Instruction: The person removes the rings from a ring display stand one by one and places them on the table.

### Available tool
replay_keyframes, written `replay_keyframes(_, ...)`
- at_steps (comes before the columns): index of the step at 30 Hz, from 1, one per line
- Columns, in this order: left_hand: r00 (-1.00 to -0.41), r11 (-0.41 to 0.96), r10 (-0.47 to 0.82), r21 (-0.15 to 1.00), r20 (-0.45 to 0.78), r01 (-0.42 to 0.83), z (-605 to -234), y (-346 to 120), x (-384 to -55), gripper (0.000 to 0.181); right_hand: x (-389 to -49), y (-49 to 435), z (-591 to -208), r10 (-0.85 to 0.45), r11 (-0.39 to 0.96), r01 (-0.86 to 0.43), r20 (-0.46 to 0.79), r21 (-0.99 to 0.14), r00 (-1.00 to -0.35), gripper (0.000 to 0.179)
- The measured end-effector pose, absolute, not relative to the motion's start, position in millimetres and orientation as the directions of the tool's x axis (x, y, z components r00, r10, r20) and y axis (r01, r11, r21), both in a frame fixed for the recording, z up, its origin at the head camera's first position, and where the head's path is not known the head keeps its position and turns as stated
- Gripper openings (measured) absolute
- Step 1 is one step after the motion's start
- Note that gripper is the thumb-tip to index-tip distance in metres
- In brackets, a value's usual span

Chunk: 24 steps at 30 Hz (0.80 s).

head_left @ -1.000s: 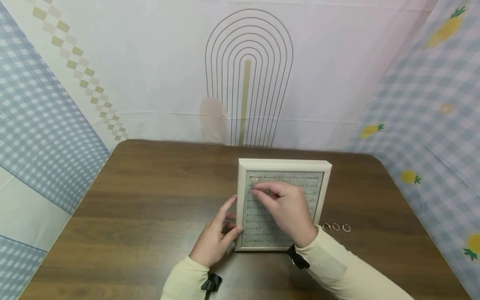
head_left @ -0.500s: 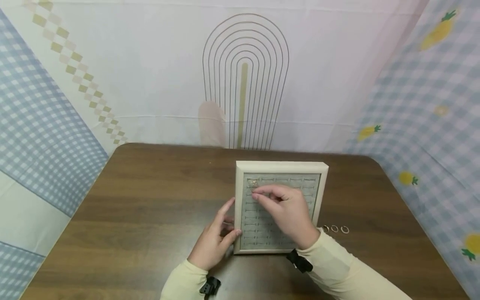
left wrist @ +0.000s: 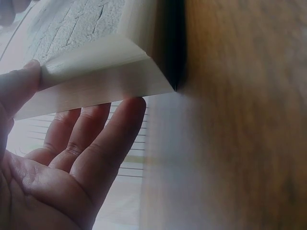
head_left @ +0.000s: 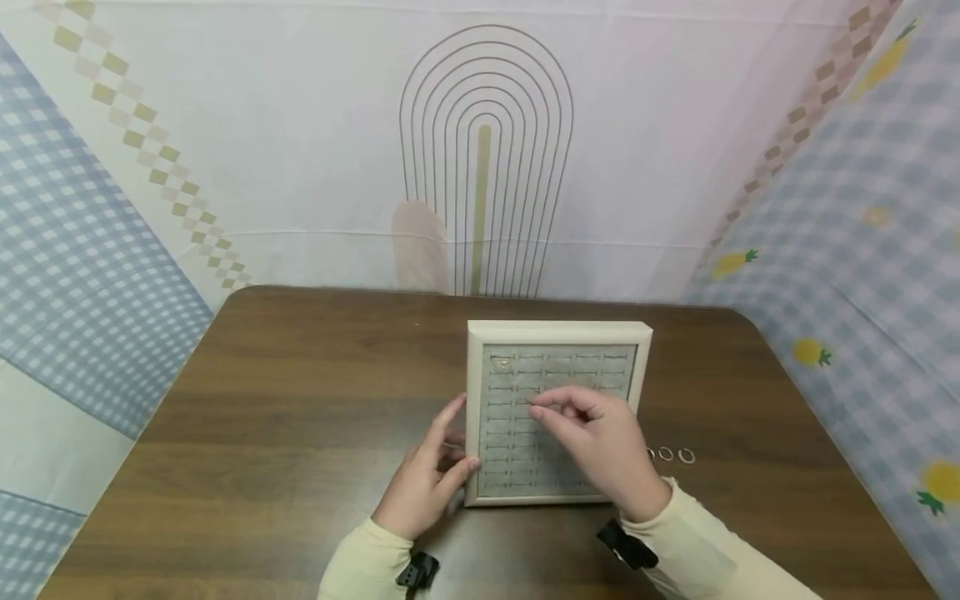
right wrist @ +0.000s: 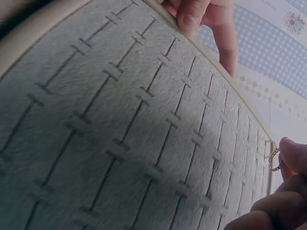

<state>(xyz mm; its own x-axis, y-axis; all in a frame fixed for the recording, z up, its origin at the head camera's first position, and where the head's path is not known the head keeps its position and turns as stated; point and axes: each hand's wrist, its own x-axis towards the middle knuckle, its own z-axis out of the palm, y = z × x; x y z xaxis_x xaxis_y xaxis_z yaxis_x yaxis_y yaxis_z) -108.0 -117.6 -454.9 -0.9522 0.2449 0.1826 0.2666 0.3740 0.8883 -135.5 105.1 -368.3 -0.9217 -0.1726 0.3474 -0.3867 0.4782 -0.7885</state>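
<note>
A cream-framed ring display board (head_left: 558,332) with grey slotted padding stands upright on the table. My left hand (head_left: 423,479) holds its left side, thumb on the front rim and fingers against the side and back; the left wrist view shows the thumb (left wrist: 24,84) on the frame. In front of the padding, my right hand (head_left: 600,442) pinches a thin gold ring (right wrist: 274,160) between thumb and forefinger. Another gold ring (head_left: 501,362) sits in the top-left slot. The other slots in sight hold no ring, though my right hand hides some of them.
Right of the board, loose rings (head_left: 666,453) lie in a row on the brown wooden table (head_left: 315,400), the leftmost partly covered by my right arm. Behind the table hangs a white patterned cloth (head_left: 322,150), with blue checked cloth (head_left: 885,333) at the sides.
My right hand has moved down and to the right across the padding, away from the top-left slot. My left hand keeps its hold on the frame, and the head view has shifted slightly.
</note>
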Motion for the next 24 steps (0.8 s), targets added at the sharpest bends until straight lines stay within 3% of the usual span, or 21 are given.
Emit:
replay_keyframes(17,-0.96,0.392,0.235,0.89,0.149,0.234,-454.8,-117.9,-109.1,0.081,-119.6,140.6,-363.7,-0.052,0.539,-0.263,0.281,-0.8,-0.958,0.005)
replay_keyframes(24,-0.959,0.391,0.239,0.888,0.155,0.241,-455.3,-117.6,-109.0,0.08,-116.0,164.1,-389.0,-0.012,0.575,-0.231,0.274,-0.785,-0.962,0.007)
